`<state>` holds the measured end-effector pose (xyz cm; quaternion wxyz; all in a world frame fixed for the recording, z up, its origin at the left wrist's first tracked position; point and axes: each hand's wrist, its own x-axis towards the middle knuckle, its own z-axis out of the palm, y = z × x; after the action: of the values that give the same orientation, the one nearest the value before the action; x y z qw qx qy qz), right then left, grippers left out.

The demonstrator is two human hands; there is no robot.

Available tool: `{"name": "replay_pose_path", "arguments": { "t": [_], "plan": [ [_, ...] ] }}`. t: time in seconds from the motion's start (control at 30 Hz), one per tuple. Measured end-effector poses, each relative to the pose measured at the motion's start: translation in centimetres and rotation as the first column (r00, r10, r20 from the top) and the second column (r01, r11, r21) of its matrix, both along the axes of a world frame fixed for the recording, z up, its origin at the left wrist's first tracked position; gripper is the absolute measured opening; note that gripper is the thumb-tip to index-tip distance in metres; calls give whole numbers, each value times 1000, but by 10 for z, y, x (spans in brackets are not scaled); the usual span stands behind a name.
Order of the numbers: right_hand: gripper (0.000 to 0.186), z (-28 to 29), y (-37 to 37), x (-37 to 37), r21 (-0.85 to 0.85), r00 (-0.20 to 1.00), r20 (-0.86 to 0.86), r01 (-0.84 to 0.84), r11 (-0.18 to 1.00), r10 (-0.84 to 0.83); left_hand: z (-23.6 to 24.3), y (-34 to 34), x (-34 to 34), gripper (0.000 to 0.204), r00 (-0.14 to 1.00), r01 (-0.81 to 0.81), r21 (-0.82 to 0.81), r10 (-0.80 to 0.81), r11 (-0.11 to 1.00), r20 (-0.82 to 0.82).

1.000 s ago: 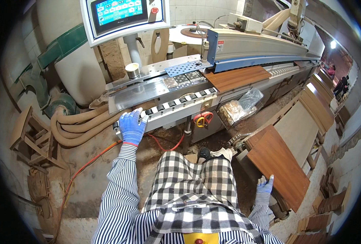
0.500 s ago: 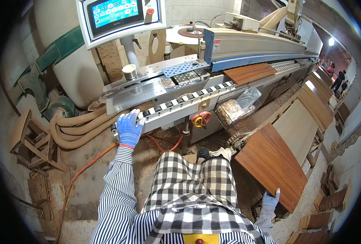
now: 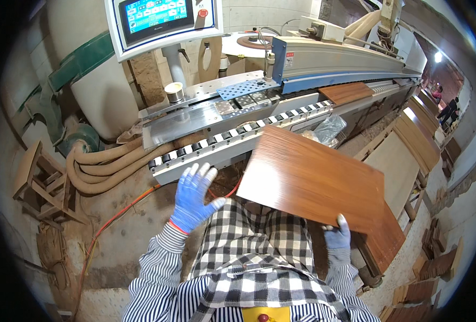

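A reddish-brown wood-grain panel [image 3: 313,180] hangs tilted in front of me, its far left corner near the machine's roller rail. My right hand [image 3: 337,236], in a blue and white work glove, grips its near edge with the thumb on top; the fingers beneath are hidden. My left hand [image 3: 195,196], gloved the same way, is open with fingers spread, left of the panel and not touching it. Just beyond that hand runs the roller rail [image 3: 238,134] with black and white rollers. Another brown panel [image 3: 385,241] lies under the held one at the right.
A control screen [image 3: 157,19] stands at the back left, near a small round tin [image 3: 174,92]. Another panel [image 3: 348,93] lies under the machine's long beam [image 3: 345,61]. Thick dust hoses [image 3: 103,177] and a wooden stool [image 3: 44,185] are at left. People stand far right.
My right hand has lifted a panel off the stack and swung it left in front of me. My left hand has come off the roller rail. The panel under the beam has moved farther along.
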<state>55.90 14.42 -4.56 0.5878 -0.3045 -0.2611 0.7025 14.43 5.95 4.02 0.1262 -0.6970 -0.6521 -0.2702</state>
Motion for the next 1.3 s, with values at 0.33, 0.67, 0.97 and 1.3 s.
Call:
{"name": "replay_pose_path", "arguments": {
  "t": [0.33,0.67,0.97,1.3],
  "plan": [
    [19,44,61,-191,-58,848,-1,-529,846,530,-16,-62,-31,70,941,-319,1,317,948,-115],
    [59,53,72,-233,55,706,-220,-680,731,673,-25,-52,-104,69,835,-550,37,550,834,27],
    [43,6,31,-110,72,513,769,-663,745,381,-15,-6,-134,72,795,-592,-95,599,800,94],
    [32,-28,-16,-99,360,108,847,-838,411,-521,-18,-14,-137,66,787,-616,-78,617,784,-7]
  ]
}}
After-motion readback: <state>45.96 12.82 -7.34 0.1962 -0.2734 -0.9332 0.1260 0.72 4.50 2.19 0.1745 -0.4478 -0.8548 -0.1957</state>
